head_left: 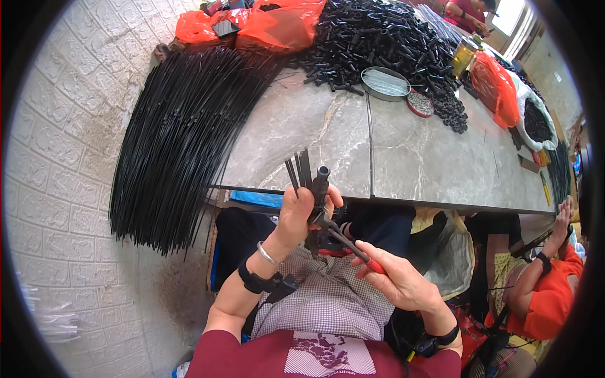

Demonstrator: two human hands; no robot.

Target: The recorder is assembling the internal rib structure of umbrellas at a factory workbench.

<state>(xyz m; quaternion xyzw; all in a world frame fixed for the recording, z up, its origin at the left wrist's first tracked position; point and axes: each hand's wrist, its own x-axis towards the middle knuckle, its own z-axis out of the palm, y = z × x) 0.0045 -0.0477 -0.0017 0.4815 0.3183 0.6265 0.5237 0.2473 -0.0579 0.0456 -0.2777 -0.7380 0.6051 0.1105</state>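
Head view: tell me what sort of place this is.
Probably a small hand-assembly workshop. A stone-topped table carries a heap of black plastic tubes and a sheaf of thin black rods, and a co-worker sits alongside.

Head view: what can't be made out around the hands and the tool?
- Pliers: jaw tips hidden behind left hand, head view.
- Black tube: lower end covered by left-hand fingers.
- Thin black rods: number too small to count.
- Pliers handles: largely enclosed by right hand.
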